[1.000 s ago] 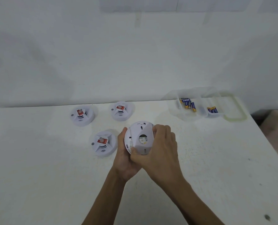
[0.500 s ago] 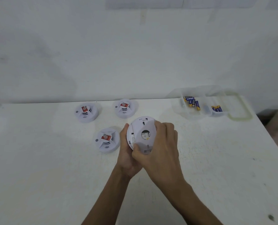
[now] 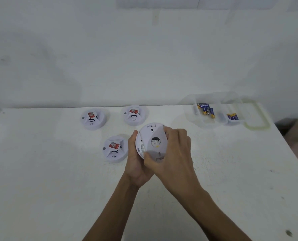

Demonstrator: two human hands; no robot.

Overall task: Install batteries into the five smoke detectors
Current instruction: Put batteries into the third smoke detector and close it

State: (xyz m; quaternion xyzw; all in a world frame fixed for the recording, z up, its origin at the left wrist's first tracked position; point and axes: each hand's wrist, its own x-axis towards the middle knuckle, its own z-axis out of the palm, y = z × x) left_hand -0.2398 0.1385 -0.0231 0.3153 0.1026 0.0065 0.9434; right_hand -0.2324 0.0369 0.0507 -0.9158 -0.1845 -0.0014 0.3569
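A white round smoke detector [image 3: 149, 138] is held above the table with its back side facing me. My left hand [image 3: 136, 164] cups it from the left and below. My right hand [image 3: 174, 153] grips its back plate from the right, thumb on the lower edge. Three other smoke detectors lie face up on the table: one at the back left [image 3: 92, 119], one at the back middle [image 3: 134, 115] and one just left of my hands [image 3: 115, 148]. Each has a red sticker. Blue and gold batteries [image 3: 206, 110] lie in a clear box.
The clear plastic compartment box [image 3: 214, 122] stands at the back right of the white table [image 3: 40, 171], with more batteries [image 3: 232, 117] in a second compartment and its green-rimmed lid [image 3: 256, 122] beside it. A white wall rises behind. The table's right edge drops off near the box.
The back plate has turned a little in my right hand. My view has tilted, so everything sits slightly higher and further right in the frame.
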